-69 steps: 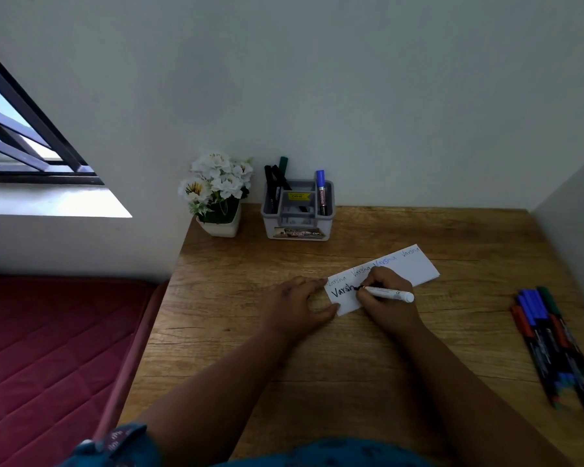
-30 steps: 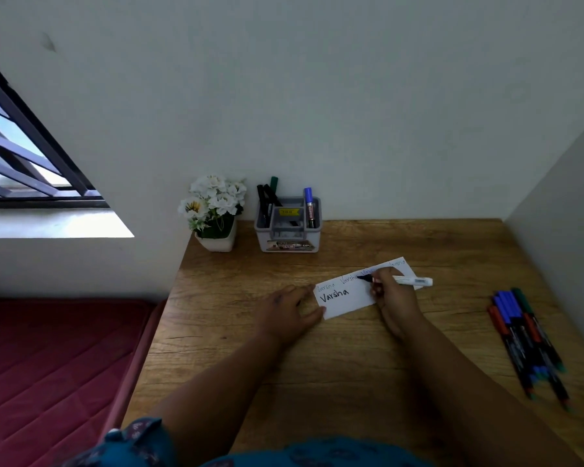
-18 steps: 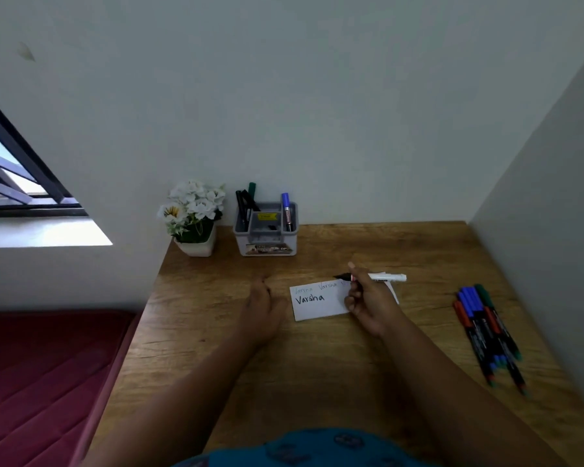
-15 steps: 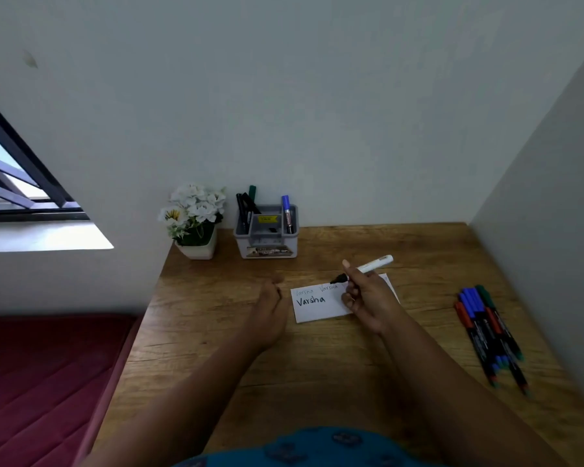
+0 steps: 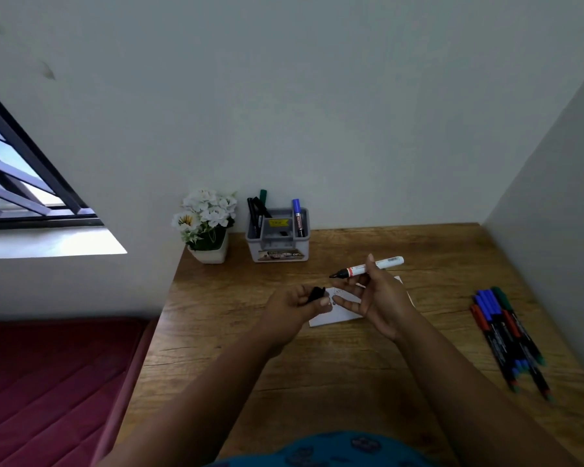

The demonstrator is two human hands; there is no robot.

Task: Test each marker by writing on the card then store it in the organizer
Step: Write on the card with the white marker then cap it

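No text can be made out with certainty: the handwriting on the card (image 5: 334, 316) is mostly hidden, and the organizer (image 5: 277, 235) labels are too blurred.

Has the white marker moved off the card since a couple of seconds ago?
Yes. The white marker, held in the right hand, has lifted off the card and sits nearer the organizer, tip uncapped.

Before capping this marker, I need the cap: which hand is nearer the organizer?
Left. The left hand holds the cap below the organizer; the right hand sits farther right.
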